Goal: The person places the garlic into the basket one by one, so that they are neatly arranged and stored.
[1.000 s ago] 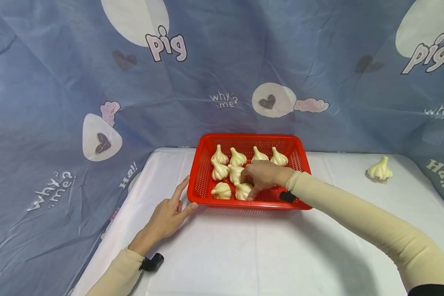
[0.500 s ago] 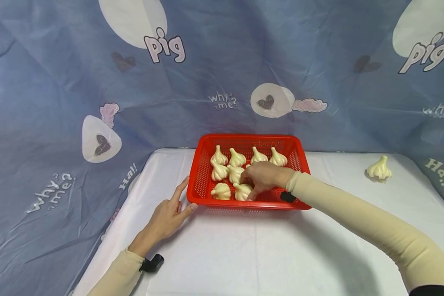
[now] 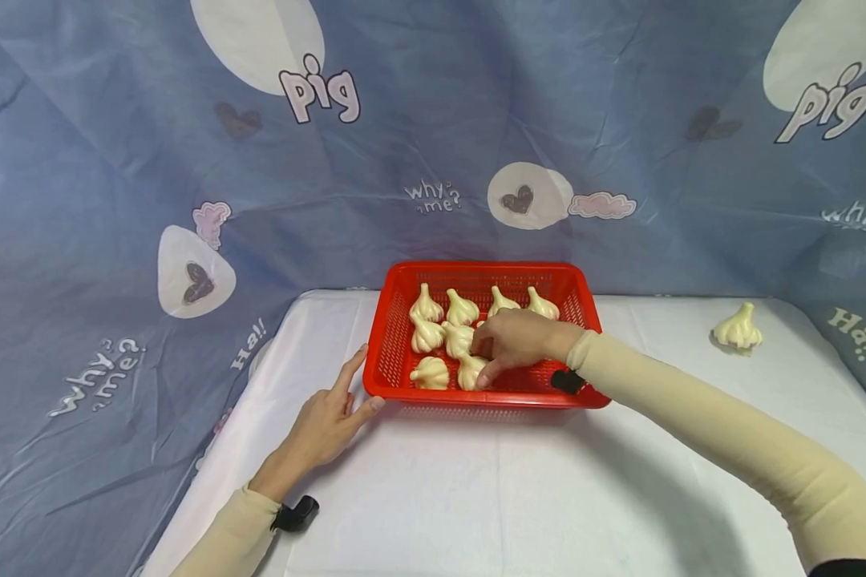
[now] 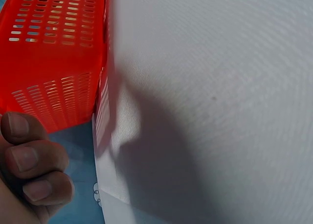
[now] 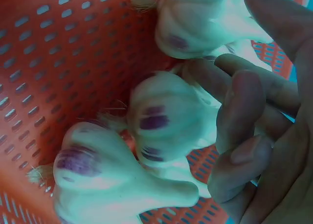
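Note:
In the head view, a red plastic basket (image 3: 382,344) holds several garlic bulbs in rough rows. My right hand (image 3: 515,344) reaches into it from the right, thumb and fingers curled about a front garlic bulb (image 3: 471,373). The right wrist view shows that garlic bulb (image 5: 188,28) between the thumb and the index finger. Another garlic bulb (image 5: 168,116) lies close to the curled fingers. My left hand (image 3: 325,425) rests at the basket's front left corner, thumb and index finger stretched out to its rim. In the left wrist view, its other fingers (image 4: 36,160) are bent below the basket wall.
One lone garlic bulb (image 3: 738,327) stands on the white table cloth (image 3: 433,489) at the far right. Behind the table hangs a blue printed curtain (image 3: 404,136). The basket stands near the table's back edge. More garlic bulbs (image 3: 426,304) fill its back left.
My right hand has shifted slightly, its wrist moving a little right and its thumb a little left. The front garlic bulb has turned slightly. My left hand stays at the basket's corner.

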Motion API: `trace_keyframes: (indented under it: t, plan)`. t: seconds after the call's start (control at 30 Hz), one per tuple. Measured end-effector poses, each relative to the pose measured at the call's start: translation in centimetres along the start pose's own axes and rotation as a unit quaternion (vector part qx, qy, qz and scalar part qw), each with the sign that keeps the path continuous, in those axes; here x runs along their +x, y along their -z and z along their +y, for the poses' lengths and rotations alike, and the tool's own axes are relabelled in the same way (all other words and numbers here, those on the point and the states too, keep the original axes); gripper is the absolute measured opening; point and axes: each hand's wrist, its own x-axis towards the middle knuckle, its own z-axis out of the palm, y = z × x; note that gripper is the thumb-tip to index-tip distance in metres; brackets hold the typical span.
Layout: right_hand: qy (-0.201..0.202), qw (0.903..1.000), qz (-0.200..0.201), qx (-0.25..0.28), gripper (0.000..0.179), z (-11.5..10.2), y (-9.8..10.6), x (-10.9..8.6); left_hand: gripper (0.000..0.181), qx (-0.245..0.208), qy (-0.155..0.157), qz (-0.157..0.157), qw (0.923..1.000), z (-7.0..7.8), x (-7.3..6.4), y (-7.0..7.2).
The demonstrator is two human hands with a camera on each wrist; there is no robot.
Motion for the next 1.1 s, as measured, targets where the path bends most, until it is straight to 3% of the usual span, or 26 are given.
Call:
trace_keyframes:
  t: [0.23,0.4,0.67,0.8,0.9,1.1]
  plan:
    - [0.022,0.9980,0.042,0.042,0.049,0.4,1.4,-1.7,0.084,0.002,0.001,-0.001,1.0000,0.1,0.0,0.0]
    - [0.022,0.9921,0.069,0.103,0.048,1.0,2.7,-3.9,0.084,0.005,-0.002,-0.001,1.0000,0.0,0.0,-0.1]
    - [0.003,0.9854,0.165,0.040,0.026,3.6,4.6,-8.6,0.084,0.001,0.002,-0.001,1.0000,0.0,0.0,0.0]
    - [-0.051,0.9825,0.178,0.021,0.024,5.2,5.5,-12.1,0.084,-0.004,0.001,0.001,1.0000,-0.1,-0.1,0.0]
    - [-0.115,0.9767,0.179,0.026,0.025,6.3,6.2,-15.1,0.084,-0.006,-0.001,0.003,1.0000,-0.1,0.0,0.0]
    - [-0.211,0.9520,0.220,-0.025,0.027,8.9,7.5,-21.0,0.084,-0.002,0.000,0.002,1.0000,-0.1,-0.1,0.0]
